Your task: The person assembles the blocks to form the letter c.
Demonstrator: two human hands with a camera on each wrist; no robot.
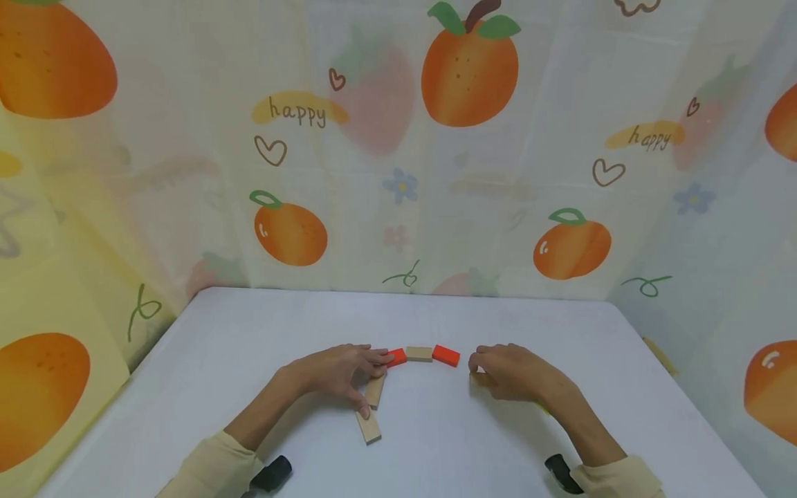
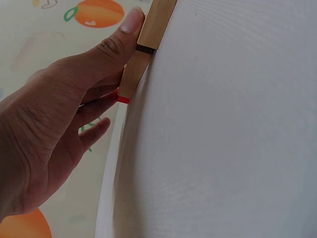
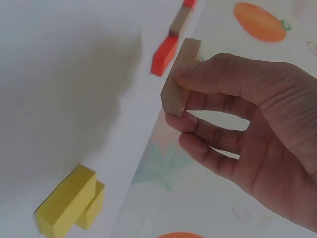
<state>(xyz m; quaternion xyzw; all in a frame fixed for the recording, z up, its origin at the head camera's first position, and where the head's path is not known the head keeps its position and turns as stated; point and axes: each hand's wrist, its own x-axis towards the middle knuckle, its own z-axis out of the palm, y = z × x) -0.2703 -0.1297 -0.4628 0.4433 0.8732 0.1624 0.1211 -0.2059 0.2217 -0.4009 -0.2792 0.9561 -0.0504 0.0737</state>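
A curved row of small rectangular blocks lies on the white table. In the head view, it runs from a front wooden block (image 1: 371,430) and another wooden block (image 1: 376,391) to a red block (image 1: 396,357), a wooden block (image 1: 419,355) and a red block (image 1: 446,355). My left hand (image 1: 339,372) rests along the row's left side, thumb against the front wooden block and fingertips at the nearer red one. Right of the row, my right hand (image 1: 510,372) pinches a wooden block (image 3: 181,79) between thumb and fingers, apart from the end red block.
Two yellow blocks (image 3: 69,201) lie on the table near the right hand, one partly behind the other; the right wrist mostly covers them in the head view. A fruit-patterned curtain (image 1: 373,228) hangs behind the white table (image 1: 423,456).
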